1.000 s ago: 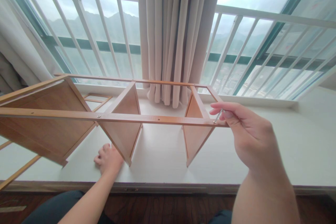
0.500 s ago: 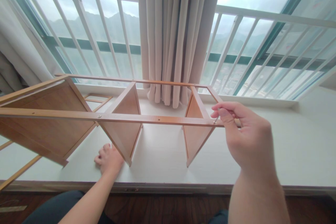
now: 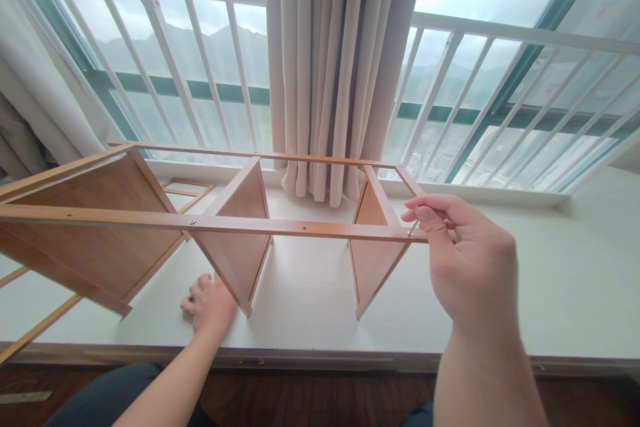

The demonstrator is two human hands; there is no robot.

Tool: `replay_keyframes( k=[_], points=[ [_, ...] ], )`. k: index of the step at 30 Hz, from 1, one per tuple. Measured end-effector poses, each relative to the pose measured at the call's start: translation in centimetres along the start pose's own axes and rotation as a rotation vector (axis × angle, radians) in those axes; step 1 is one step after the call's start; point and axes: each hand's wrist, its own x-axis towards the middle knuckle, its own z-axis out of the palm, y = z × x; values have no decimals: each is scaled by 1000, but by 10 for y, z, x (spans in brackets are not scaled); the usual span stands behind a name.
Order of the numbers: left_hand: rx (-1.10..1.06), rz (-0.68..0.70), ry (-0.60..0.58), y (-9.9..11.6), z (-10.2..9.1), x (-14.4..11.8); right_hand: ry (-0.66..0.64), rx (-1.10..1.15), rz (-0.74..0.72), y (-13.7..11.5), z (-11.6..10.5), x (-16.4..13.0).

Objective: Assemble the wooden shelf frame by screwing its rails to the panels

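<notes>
My right hand (image 3: 473, 260) pinches a thin metal rod, seemingly a hex key (image 3: 413, 227), between thumb and fingers. The rod's lower tip meets a screw point near the right end of the wooden rail (image 3: 250, 223). That rail belongs to a wooden shelf frame lying on its side, with upright panels such as the middle shelf board (image 3: 235, 240) and the right shelf board (image 3: 377, 240). My left hand (image 3: 209, 303) leans on the white surface with curled fingers, beside the middle board; nothing shows in it. Its far side is partly hidden by the board.
The frame lies on a white ledge (image 3: 310, 293), whose front edge drops to a dark wooden floor (image 3: 320, 393). A wide wooden panel (image 3: 100, 233) stands at the left. Behind are a beige curtain (image 3: 325, 67), white railings (image 3: 340, 7) and windows. A small wooden frame (image 3: 190, 183) lies at the back.
The view has shifted very slightly. My right hand keeps its pinch at the same spot on the rail, and my left hand stays on the ledge.
</notes>
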Motion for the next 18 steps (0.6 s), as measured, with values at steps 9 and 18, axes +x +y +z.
replay_keyframes(
  k=[9,18],
  points=[
    [40,-3,-12,1,-1,0,-7,123,114,-2,4,0],
    [63,14,-5,-1,3,0,-11,122,128,0,3,0]
  ],
)
